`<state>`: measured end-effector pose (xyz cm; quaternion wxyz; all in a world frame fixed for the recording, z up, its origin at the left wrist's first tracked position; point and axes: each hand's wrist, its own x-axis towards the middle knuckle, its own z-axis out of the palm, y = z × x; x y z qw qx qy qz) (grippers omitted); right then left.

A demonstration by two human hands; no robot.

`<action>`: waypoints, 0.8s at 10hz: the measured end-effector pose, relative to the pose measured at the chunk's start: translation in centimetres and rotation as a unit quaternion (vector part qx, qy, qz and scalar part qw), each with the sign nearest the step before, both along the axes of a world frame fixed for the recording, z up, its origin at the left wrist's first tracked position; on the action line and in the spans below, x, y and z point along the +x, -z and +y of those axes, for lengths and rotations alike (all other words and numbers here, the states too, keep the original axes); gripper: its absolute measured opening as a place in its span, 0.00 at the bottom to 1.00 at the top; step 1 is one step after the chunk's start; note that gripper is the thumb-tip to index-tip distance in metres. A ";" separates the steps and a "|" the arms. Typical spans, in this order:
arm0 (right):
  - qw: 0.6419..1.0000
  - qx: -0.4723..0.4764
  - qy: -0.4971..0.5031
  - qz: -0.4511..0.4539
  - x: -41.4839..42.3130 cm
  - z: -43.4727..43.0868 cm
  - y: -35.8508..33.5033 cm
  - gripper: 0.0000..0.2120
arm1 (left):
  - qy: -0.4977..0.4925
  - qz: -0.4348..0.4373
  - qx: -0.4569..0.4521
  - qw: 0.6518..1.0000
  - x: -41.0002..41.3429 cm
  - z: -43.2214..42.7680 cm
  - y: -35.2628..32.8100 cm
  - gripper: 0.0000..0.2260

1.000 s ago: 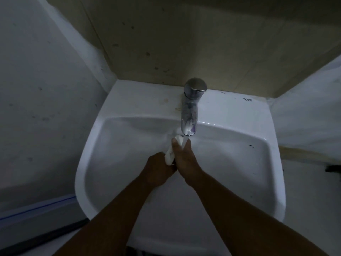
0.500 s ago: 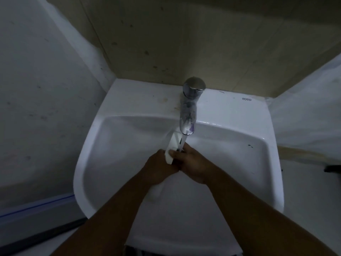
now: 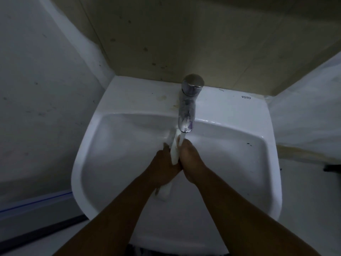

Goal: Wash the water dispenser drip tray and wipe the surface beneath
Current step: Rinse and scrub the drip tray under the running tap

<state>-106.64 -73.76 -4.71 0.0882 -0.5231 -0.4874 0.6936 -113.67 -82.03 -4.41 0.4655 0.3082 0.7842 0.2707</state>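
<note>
A small white drip tray (image 3: pixel 175 150) stands on edge between my two hands, right under the spout of a chrome tap (image 3: pixel 188 108). Water runs from the tap onto its upper end. My left hand (image 3: pixel 164 163) presses against its left side and my right hand (image 3: pixel 191 159) against its right side, so most of the tray is hidden. Water drips off below my hands (image 3: pixel 164 191) into the white sink (image 3: pixel 114 148).
The sink is mounted in a dim corner, with a beige back wall (image 3: pixel 184 43) and pale side walls (image 3: pixel 36 89) close on both sides. A dark speck (image 3: pixel 249 144) marks the basin's right slope.
My right hand has slid from across the tray's front to its right side, fingers now pointing up toward the tap. The tray stays under the water stream.
</note>
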 end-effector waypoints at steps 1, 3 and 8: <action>0.999 0.018 -0.024 -0.018 -0.9 0.6 -0.2 0.15 | -0.018 -0.035 0.018 0.999 0.6 0.2 -0.9 0.43; 0.985 0.078 -0.116 -0.096 -2.1 1.3 0.4 0.22 | -0.118 -0.147 0.053 0.981 1.6 -1.3 -1.0 0.43; 1.000 -0.013 0.004 0.018 1.3 -3.4 1.5 0.28 | -0.025 -0.231 0.028 0.972 -0.5 -3.5 -1.2 0.35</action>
